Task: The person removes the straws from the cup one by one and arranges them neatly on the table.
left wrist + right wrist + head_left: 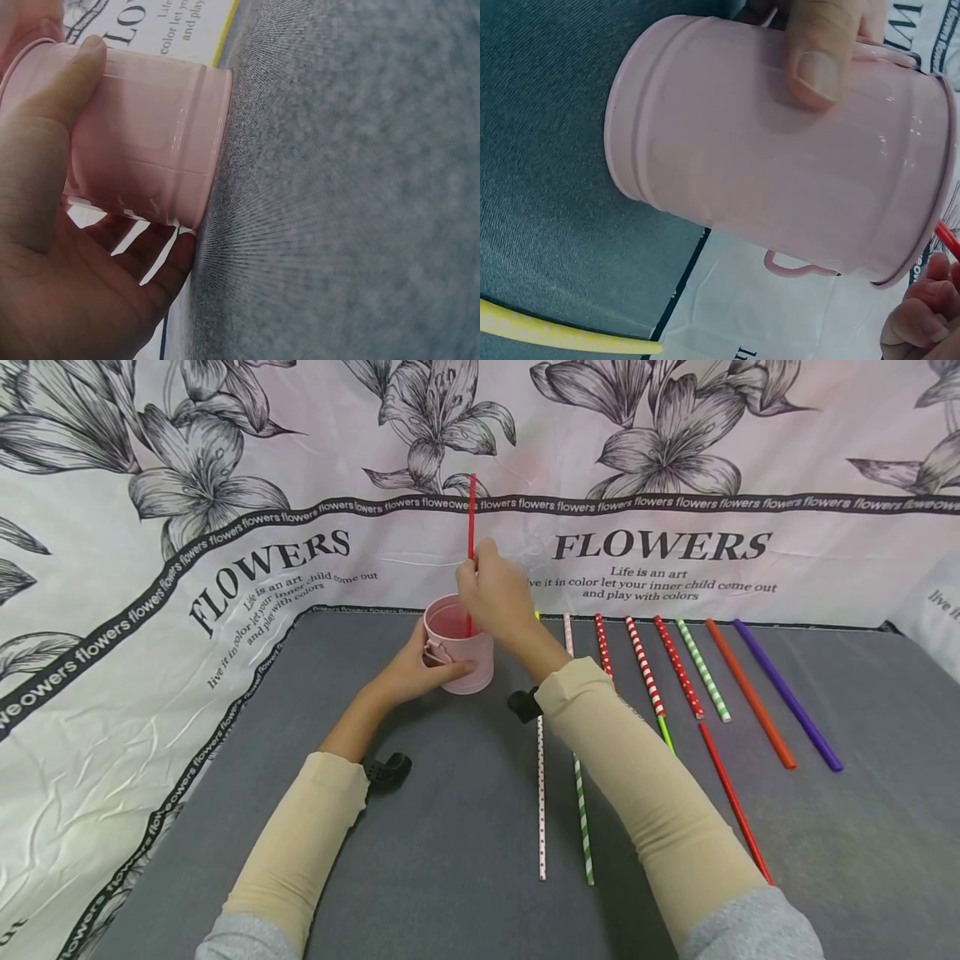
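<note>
A small pink metal bucket (471,653) stands upright on the grey table. My left hand (415,672) holds it from the left side, with the thumb across its front and the other fingers around the back, as the left wrist view of the bucket (146,135) shows. Above the rim, my right hand (498,596) pinches a thin red straw (472,514) that is nearly vertical. The straw's lower end is inside the bucket. In the right wrist view the right hand's curled fingers (924,311) are beside the rim, and a small handle loop shows on the bucket's side.
Right of the bucket lie several straws: red-striped (643,664), green-striped (703,670), orange (750,693), purple (787,695) and plain red (733,802). Nearer are a dotted white one (542,810) and another green-striped one (583,827). A flower-printed cloth (465,556) hangs behind.
</note>
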A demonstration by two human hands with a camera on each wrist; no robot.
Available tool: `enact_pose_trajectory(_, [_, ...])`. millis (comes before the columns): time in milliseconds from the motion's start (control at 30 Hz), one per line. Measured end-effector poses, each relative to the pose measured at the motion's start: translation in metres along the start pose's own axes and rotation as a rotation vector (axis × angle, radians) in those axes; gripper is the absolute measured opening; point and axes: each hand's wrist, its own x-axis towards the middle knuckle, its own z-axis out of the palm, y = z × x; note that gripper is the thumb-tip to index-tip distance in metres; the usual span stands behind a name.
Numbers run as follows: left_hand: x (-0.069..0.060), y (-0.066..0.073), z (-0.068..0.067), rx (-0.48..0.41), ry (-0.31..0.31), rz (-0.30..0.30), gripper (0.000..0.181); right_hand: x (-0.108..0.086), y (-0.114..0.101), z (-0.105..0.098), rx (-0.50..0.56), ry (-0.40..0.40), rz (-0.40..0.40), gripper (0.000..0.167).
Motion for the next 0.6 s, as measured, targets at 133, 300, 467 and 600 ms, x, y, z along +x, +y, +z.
enact_pose_trajectory(133, [0.000, -0.001, 0.001, 0.008, 0.003, 0.003, 0.091, 0.001, 0.001, -0.004, 0.067, 0.091, -0.016, 0.016])
enact_pose_trajectory(300, [-0.001, 0.002, 0.001, 0.015, -0.002, -0.010, 0.091, 0.001, 0.000, -0.009, 0.128, 0.110, -0.032, 0.014])
enact_pose_trajectory(467, [-0.002, 0.003, 0.001, 0.010, 0.006, -0.020, 0.091, 0.002, 0.002, -0.016, 0.262, 0.122, -0.069, 0.012])
enact_pose_trajectory(600, [-0.002, 0.002, 0.000, 0.003, 0.005, -0.011, 0.090, 0.004, 0.006, -0.023, 0.456, 0.122, -0.009, 0.012])
